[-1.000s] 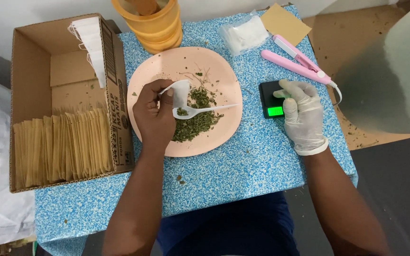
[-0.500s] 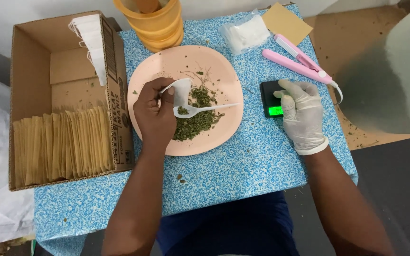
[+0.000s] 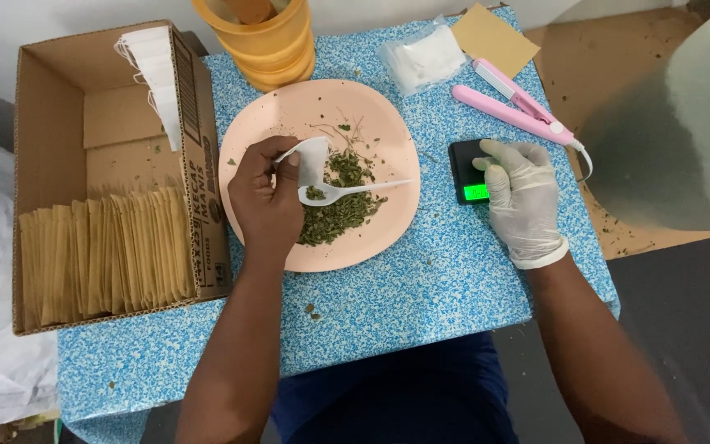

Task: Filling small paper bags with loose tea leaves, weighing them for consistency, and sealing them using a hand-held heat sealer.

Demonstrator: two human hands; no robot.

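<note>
Over the round peach-pink plastic plate [image 3: 371,115], my bare left hand [image 3: 266,201] is curling its fingers shut around a small white paper sachet [image 3: 312,156], holding its mouth up above the heap. Loose dried green leaf [image 3: 340,207] is lying in the middle and lower half of that plate, with a white plastic spoon [image 3: 347,191] resting across it, bowl toward my left hand and handle pointing right, just short of the plate's right rim.

My gloved right hand [image 3: 523,197] is lying flat, fingers spread and gripping nothing, covering most of the small black pocket scale [image 3: 468,174] with its green lit display showing at the lower edge. Scale and plate are sitting near each other, a narrow strip of blue speckled tablecloth [image 3: 421,296] between them.

Left table edge is being crowded by the open brown cardboard box [image 3: 100,107], its wall just beside the plate; tan flat packets [image 3: 100,255] are standing in a row inside. Far edge is holding stacked orange plastic tubs [image 3: 269,45], a clear bag of white sachets [image 3: 422,59] and a pink flat sealing iron [image 3: 511,103]. Front strip of cloth nearest me is staying mostly bare, a few leaf crumbs aside.
</note>
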